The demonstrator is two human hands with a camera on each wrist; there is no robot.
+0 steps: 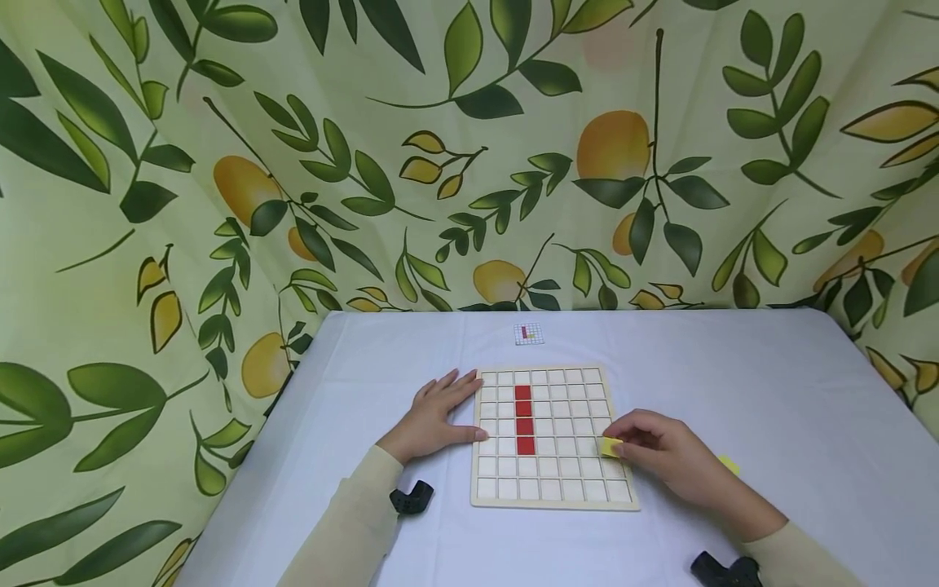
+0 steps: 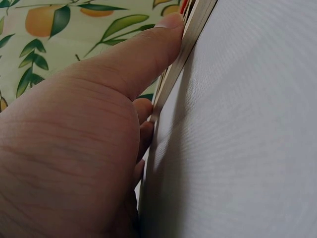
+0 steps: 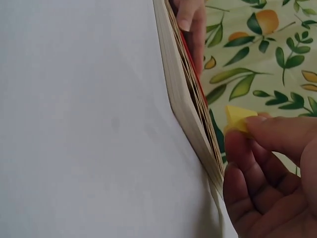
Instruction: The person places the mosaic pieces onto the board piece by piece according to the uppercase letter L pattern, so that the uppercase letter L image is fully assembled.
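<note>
Four red square tiles (image 1: 524, 419) sit in your wooden grid board (image 1: 548, 497) – your right hand (image 1: 663, 458) pinches a yellow square tile (image 1: 610, 447) at its right edge, unplaced; left hand (image 1: 433, 416) steadies it, fingers flat.

— What's the person wearing?
— Long cream sleeves (image 1: 352, 522) on both arms, snug down to the wrists, leaving the hands (image 1: 433, 416) bare.
— Anything strapped on?
— A small black camera mount (image 1: 411, 497) at each wrist — matte, blocky plastic.
</note>
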